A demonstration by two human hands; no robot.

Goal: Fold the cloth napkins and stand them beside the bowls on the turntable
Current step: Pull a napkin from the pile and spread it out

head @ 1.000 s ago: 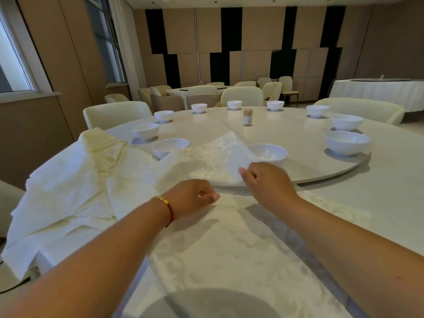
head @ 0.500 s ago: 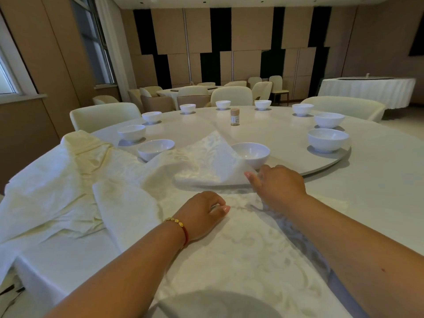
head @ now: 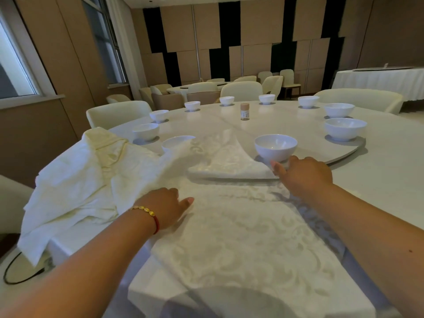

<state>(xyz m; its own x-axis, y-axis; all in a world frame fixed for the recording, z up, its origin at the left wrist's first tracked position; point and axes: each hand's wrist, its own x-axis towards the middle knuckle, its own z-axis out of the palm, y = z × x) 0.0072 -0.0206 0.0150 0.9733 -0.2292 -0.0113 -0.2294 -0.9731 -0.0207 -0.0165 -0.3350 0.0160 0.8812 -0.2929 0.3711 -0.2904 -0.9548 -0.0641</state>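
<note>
The right hand's fingers (head: 276,167) curl down onto the right-hand corner of the folded part of the cloth napkin (head: 229,161), apparently pinching it at the turntable's near rim; the grip itself is hidden under the knuckles, so pinching is a judgement. The left hand's fingers (head: 187,200) lie loosely curled on the flat, patterned part of the same cloth, pressing it down and holding nothing that I can make out.

From the right fingertips the folded flap runs away to the left, its long fold edge lying crosswise between the two hands, with a peak rising behind it toward the nearest bowl (head: 275,146), which stands just beyond those fingertips on the turntable (head: 344,154). The right hand (head: 305,175) is plainly nearer the fold; the left hand (head: 164,208) sits near its other end, slightly closer to the person. A heap of spare napkins (head: 75,180) lies left of the left hand.
</note>
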